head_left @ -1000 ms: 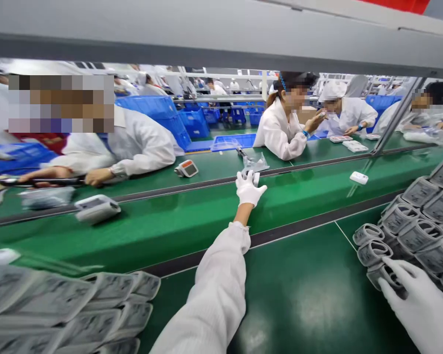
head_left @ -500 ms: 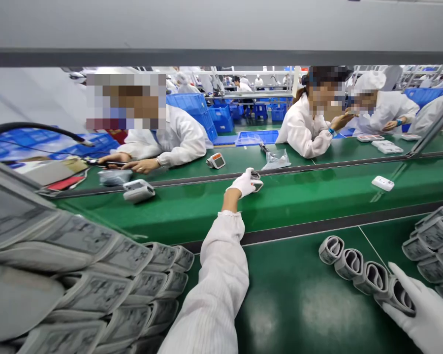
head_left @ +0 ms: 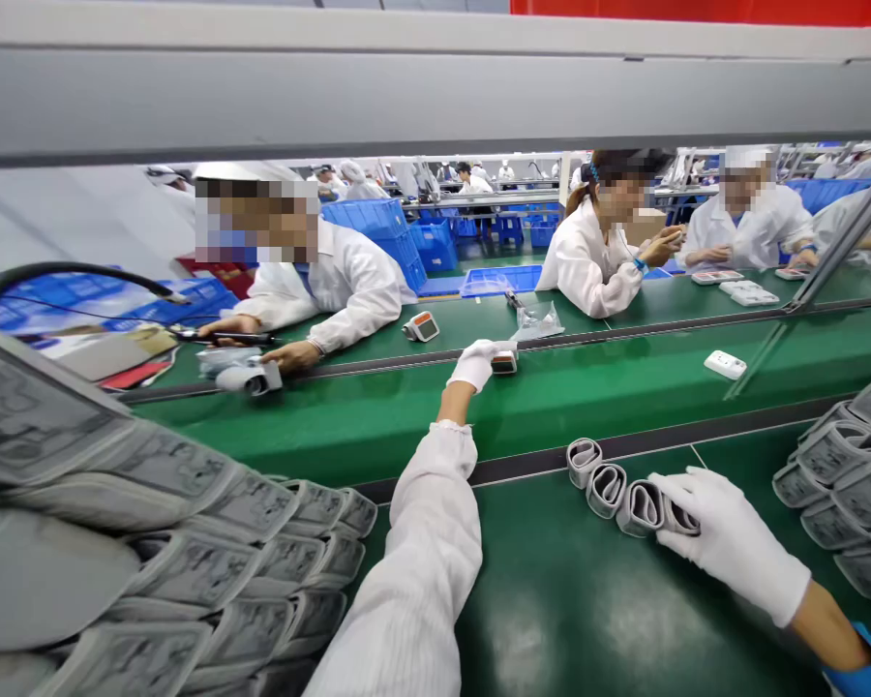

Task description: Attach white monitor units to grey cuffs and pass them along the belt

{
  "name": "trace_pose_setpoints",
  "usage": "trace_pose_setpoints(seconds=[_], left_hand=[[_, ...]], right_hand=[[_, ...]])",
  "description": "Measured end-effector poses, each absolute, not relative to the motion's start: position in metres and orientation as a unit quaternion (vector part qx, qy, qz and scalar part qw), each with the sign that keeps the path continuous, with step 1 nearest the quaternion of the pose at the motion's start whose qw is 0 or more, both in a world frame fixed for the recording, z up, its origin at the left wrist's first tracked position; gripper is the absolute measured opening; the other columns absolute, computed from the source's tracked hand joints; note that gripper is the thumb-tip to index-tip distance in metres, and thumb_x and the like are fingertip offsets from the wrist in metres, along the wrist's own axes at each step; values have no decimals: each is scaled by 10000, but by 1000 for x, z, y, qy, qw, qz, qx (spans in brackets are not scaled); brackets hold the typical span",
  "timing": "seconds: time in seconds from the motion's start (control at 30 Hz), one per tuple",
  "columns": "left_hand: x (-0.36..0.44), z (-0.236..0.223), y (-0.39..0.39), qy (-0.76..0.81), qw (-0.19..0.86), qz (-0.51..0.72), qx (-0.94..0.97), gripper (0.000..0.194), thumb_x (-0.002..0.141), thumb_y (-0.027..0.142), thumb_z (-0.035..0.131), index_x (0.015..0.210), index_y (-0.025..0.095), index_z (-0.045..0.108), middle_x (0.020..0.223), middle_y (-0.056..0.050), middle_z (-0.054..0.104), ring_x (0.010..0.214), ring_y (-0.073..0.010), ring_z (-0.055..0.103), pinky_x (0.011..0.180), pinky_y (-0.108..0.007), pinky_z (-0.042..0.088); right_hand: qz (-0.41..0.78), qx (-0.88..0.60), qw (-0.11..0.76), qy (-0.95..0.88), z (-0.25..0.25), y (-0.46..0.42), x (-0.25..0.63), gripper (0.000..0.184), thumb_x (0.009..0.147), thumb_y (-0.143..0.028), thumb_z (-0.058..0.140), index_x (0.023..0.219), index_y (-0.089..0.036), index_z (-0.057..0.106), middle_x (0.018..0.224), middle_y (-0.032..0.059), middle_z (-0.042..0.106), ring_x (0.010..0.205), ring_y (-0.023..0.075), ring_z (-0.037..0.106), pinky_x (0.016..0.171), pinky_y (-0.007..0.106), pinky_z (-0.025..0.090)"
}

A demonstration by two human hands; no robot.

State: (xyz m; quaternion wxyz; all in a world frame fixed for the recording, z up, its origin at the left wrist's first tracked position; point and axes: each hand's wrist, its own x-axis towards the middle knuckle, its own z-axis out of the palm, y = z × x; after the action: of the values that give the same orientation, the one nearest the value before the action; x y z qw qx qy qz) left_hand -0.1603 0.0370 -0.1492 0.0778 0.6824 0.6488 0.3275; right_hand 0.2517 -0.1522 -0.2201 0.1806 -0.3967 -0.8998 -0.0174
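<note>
Left hand (head_left: 477, 365) and right hand (head_left: 726, 542): gloved in matt white cloth. Sleeve (head_left: 421, 561): matt white fabric, finely ribbed. Table (head_left: 552, 620): smooth green surface, glossy, throwing back light. On the table, rolled cuffs (head_left: 606, 489): matt grey cloth, printed. Small monitor (head_left: 504, 362): hard, smooth plastic.

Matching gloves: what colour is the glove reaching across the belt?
White glove, best in the head view.
</note>
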Motion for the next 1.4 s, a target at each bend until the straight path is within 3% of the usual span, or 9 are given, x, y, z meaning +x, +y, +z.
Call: trace_pose_setpoints(seconds=[0.17, 0.3, 0.43, 0.63, 0.73, 0.93, 1.03, 1.2, 1.4], left_hand=[[-125, -130, -32, 628, 97, 332, 697, 513, 983, 393, 655, 1453, 194, 597, 1560, -127, 554, 1453, -294, 513, 1235, -457, 409], [-72, -143, -135, 437, 238, 115, 860, 875, 635, 610, 913, 1401, 292, 636, 1499, -62, 624, 1376, -355, 582, 1162, -463, 485], [-42, -163, -200, 558, 239, 37, 793, 299, 915, 406, 677, 1165, 243, 674, 1099, -53, 740, 969, -286, 719, 857, -426, 578], [-89, -180, -212, 515, 240, 60, 821, 365, 917, 300, 732, 1270, 276, 645, 1239, -26, 731, 1080, -264, 708, 954, -414, 545], [-107, -182, -212, 527, 230, 67, 815, 422, 910, 279, 751, 1315, 259, 635, 1320, -37, 711, 1139, -273, 694, 1002, -430, 542], [-93, -184, -211, 555, 183, 29, 811, 604, 965, 334, 679, 1527, 245, 475, 1421, -88, 653, 1158, -317, 675, 954, -491, 553], [-82, -182, -210, 524, 179, 13, 832, 546, 967, 366, 666, 1477, 259, 504, 1339, -77, 677, 1056, -314, 687, 865, -486, 557], [-80, -185, -209, 465, 217, 32, 858, 402, 966, 330, 655, 1349, 249, 569, 1239, -50, 705, 1002, -282, 696, 840, -438, 534], [-92, -185, -215, 474, 235, 78, 845, 238, 964, 230, 663, 1196, 258, 615, 1222, -25, 722, 952, -227, 704, 822, -378, 520]], right_hand=[[20, -319, 193, -928, -208, -152, 228, 515, 862, -247, 764, 1361, -244, 637, 1150, 82, 770, 988, 273, 728, 1041, 547, 542], [53, -246, 222, -942, -209, -143, 197, 373, 912, -294, 751, 1276, -260, 678, 1149, 55, 759, 1081, 275, 708, 1164, 620, 428], [86, -279, 358, -887, -234, -142, 185, 401, 911, -415, 785, 1256, -226, 702, 1274, 126, 718, 1212, 334, 665, 1124, 587, 485], [424, -397, 339, -740, -249, -135, 196, 259, 965, -434, 681, 1042, -196, 750, 1095, 95, 758, 995, 247, 752, 905, 358, 620], [331, -449, 372, -742, -248, -121, 209, 307, 1020, -411, 551, 1127, -194, 740, 1195, 120, 742, 1101, 272, 729, 1003, 423, 590], [-62, -426, 380, -819, -246, -147, 200, 427, 943, -313, 661, 1368, -260, 660, 1531, 152, 546, 1525, 464, 364, 1247, 716, 239], [47, -295, 334, -894, -247, -170, 173, 507, 908, -367, 726, 1394, -278, 612, 1441, 141, 623, 1398, 403, 539, 1198, 650, 379], [389, -372, 337, -772, -248, -175, 145, 160, 999, -318, 583, 1081, -216, 677, 1015, 63, 740, 887, 196, 718, 802, 316, 595], [466, -459, 385, -652, -253, -164, 157, 345, 1057, -483, 486, 1031, -185, 657, 960, 88, 751, 872, 231, 750, 802, 343, 618]])
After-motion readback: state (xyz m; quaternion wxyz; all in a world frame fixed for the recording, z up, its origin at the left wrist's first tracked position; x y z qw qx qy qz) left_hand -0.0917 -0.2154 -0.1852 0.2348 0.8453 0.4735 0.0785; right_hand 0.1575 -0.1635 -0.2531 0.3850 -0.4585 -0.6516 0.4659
